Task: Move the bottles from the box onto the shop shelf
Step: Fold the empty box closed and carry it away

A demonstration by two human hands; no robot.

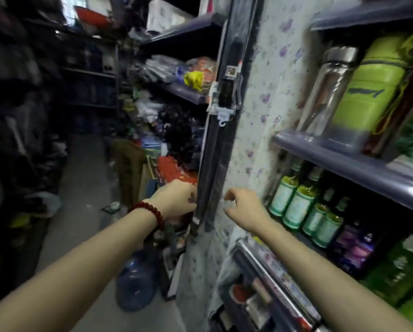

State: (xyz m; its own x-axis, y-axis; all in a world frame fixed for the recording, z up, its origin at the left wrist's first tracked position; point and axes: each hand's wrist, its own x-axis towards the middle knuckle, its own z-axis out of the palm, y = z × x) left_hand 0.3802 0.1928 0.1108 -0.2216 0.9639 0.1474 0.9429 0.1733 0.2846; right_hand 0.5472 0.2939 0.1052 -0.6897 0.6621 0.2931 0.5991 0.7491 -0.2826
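Head view, narrow shop aisle; frame is motion-blurred throughout.

Left hand (176,200): forearm extended forward, red bead bracelet (150,212) on the wrist. Fingers curled inward, knuckles up, against the dark upright post (215,164) of the shelving. Fingertips hidden behind the post edge; cannot tell whether anything is gripped.

Right hand (244,207): extended alongside the left, just on the other side of the post, in front of the floral-papered panel (256,104). Fingers loosely hooked, thumb apart from them, nothing visible between them; reads as empty, though blur makes this uncertain.

Bottles (303,204): a row with green-yellow contents and pale labels stands upright on the lower shop shelf (303,238) to the right of the right hand, near it but apart. Darker purple-labelled bottles (354,245) stand just beside them, further right. Green packs (402,271) at the far right of the same level.

Shelf board above (344,161): clear flask with metal cap (325,92), tilted, beside a lime-green flask (368,92).

A box is not identifiable in this frame.

Floor (85,188): a large blue water jug (136,281) sits below the left forearm, at the foot of the shelving. Left-hand shelves further down the aisle hold bagged goods, too blurred to name. A grey clip with a hook (224,101) is fixed on the post at mid height.
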